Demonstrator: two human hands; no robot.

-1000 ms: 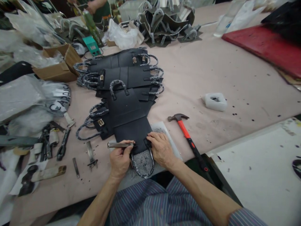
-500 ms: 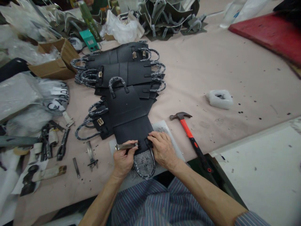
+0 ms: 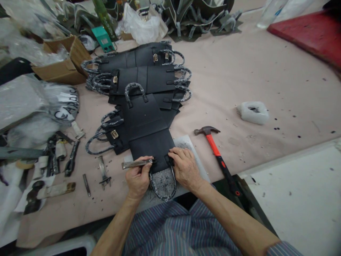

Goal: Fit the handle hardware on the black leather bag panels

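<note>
A black leather bag panel (image 3: 151, 144) lies flat in front of me, with a plastic-wrapped handle (image 3: 162, 196) at its near edge and another at its far end. My left hand (image 3: 137, 179) is closed around a metal punch (image 3: 134, 164), held almost level, its tip close to the panel's near edge by the left handle end. My right hand (image 3: 185, 167) pinches the handle's right end at the panel's edge; its fingertips partly hide that spot. Beneath the panel is a pale, scuffed board (image 3: 190, 144).
A claw hammer (image 3: 217, 153) lies right of the board. Several more black bag pieces (image 3: 157, 79) with wrapped handles are piled beyond. A metal rod (image 3: 86, 185), a pronged tool (image 3: 103, 170) and a mallet (image 3: 55, 191) lie left. Farther right is a white block (image 3: 254, 113).
The punch has tipped over toward level, its rear end swinging left, and my left hand has shifted slightly left. My right hand stays on the handle end. The view has shifted a little.
</note>
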